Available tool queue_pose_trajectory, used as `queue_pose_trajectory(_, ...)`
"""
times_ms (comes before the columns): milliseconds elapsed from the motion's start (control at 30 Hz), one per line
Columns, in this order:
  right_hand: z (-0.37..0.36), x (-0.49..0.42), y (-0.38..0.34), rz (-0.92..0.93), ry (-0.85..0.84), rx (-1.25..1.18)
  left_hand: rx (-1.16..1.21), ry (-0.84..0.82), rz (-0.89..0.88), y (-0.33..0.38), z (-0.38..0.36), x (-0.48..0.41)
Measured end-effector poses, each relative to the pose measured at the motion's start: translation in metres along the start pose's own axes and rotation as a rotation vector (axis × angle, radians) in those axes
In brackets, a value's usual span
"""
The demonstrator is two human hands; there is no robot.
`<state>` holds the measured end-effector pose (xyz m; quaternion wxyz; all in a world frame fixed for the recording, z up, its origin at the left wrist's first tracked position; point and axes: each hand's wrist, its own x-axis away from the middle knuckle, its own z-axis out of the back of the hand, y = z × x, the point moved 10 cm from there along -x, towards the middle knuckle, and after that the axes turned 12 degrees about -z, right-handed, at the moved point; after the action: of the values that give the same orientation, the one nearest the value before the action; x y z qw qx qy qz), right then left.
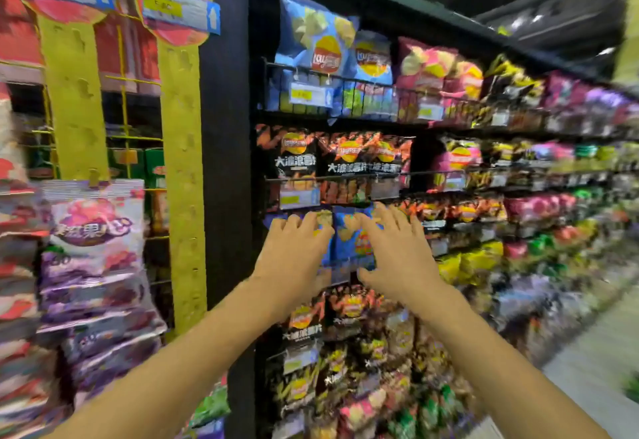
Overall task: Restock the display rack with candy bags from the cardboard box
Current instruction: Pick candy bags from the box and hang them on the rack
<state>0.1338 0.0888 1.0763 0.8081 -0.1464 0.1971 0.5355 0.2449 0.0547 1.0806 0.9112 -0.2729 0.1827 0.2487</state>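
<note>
Both my hands reach forward to blue snack bags (349, 238) on the third shelf of a black display rack (228, 162). My left hand (294, 252) lies on the left blue bag, fingers spread and slightly bent. To its right, my right hand (394, 252) presses the neighbouring blue bag with fingers extended. Neither hand plainly grips a bag. No cardboard box is in view. The picture is blurred.
Above hang black chip bags (345, 162) and blue chip bags (318, 44); more bags fill the lower shelves. A yellow rack (181, 162) with purple candy bags (93, 231) stands to the left. The aisle floor (594, 362) runs along the right.
</note>
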Motion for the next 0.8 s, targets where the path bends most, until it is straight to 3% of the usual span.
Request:
queue_pose_trajectory(300, -0.081, 0.067, 0.130, -0.212, -0.175, 0.078, 0.223, -0.157, -0.162, 0.147, -0.097, -0.038)
queue_pose_trajectory(433, -0.142, 0.092, 0.167, -0.294, -0.337, 0.116, 0.288, -0.295, -0.244, 0.199, -0.161, -0.048)
queue_pose_trajectory(800, -0.330, 0.116, 0.231, -0.453, -0.724, 0.195, 0.420, -0.565, -0.363, 0.246, -0.345, -0.050)
